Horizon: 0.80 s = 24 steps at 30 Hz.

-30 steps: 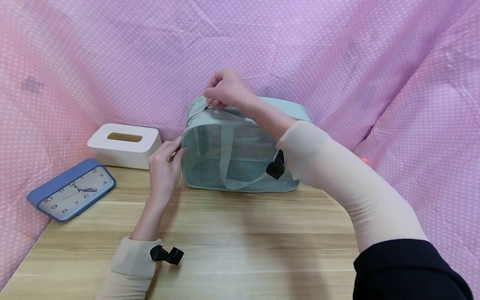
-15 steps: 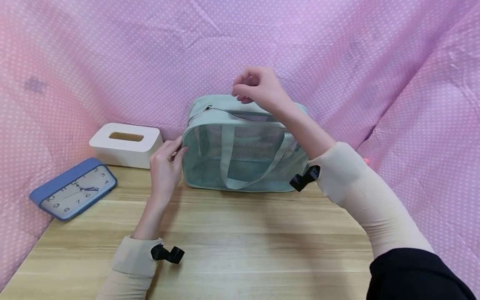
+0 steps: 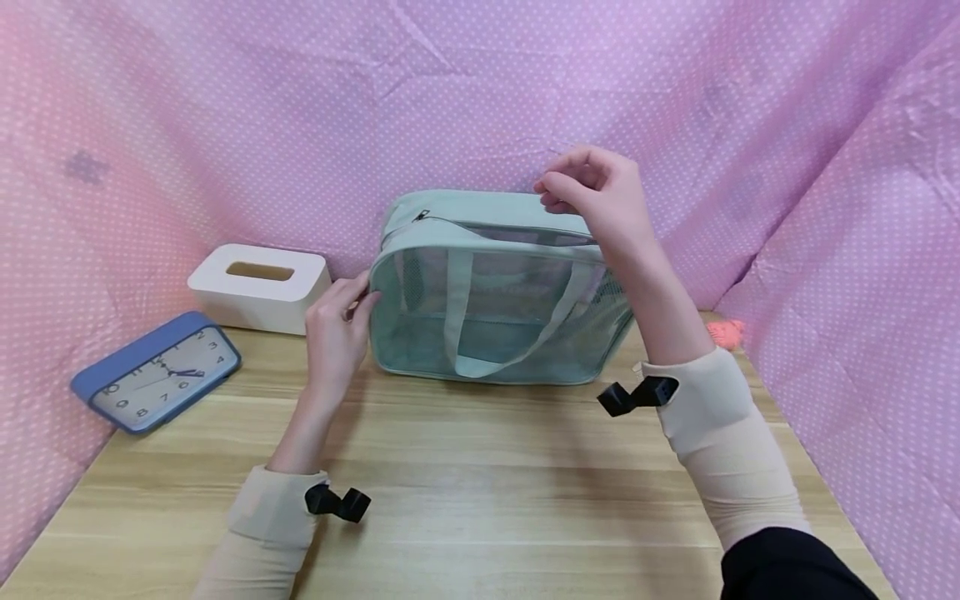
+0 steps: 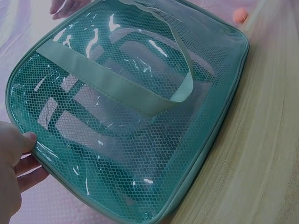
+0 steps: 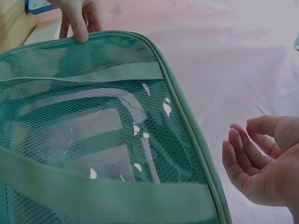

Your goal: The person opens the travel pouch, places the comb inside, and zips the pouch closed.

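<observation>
A mint-green mesh bag (image 3: 502, 304) with clear panels stands upright on the table, its strap handle (image 3: 456, 312) hanging down in front. Along the top the zip gapes, and its zipper pull (image 3: 422, 215) sits near the left end. My left hand (image 3: 336, 333) pinches the bag's left edge, thumb in front, as the left wrist view shows. Over the bag's right top corner hovers my right hand (image 3: 600, 196). In the right wrist view its fingers (image 5: 240, 158) are loosely bent, hold nothing and stay apart from the bag.
Left of the bag stands a white tissue box (image 3: 262, 287). A blue clock (image 3: 161, 372) lies nearer the left edge of the wooden table (image 3: 465, 483). Right of the bag is a small orange object (image 3: 725, 333). Pink dotted cloth (image 3: 480, 92) rises behind and at both sides.
My right hand has let go of the zipper pull at the left end and moved right above the bag. The left hand keeps its hold on the bag's edge.
</observation>
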Each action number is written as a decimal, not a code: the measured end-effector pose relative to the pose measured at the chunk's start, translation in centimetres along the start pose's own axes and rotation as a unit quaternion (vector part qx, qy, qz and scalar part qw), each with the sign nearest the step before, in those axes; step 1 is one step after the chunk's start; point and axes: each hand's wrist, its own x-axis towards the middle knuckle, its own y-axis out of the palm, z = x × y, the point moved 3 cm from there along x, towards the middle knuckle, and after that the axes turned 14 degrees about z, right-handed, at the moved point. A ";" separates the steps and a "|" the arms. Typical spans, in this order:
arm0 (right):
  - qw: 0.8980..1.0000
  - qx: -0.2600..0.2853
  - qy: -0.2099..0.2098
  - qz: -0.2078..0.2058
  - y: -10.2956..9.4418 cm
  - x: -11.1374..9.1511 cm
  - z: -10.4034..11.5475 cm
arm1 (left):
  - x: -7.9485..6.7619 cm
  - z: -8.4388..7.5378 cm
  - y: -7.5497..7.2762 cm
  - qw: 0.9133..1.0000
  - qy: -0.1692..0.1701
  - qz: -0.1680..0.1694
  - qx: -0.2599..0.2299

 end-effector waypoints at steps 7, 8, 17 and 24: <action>0.995 -0.020 -0.054 -0.080 -2.6 -3.7 -0.6 | 0.0 0.0 0.0 1.000 -0.004 0.003 -0.005; 0.994 -0.021 -0.058 -0.090 -3.0 -4.4 -0.8 | 0.0 0.0 0.1 1.000 -0.005 0.005 -0.004; 0.976 0.053 -0.109 -0.179 -6.6 -9.4 -3.3 | 0.0 -0.2 0.0 1.000 -0.002 0.011 0.002; 0.970 0.059 -0.088 -0.220 -8.3 -12.7 -6.2 | 0.1 -0.5 -0.1 1.000 -0.013 0.019 0.005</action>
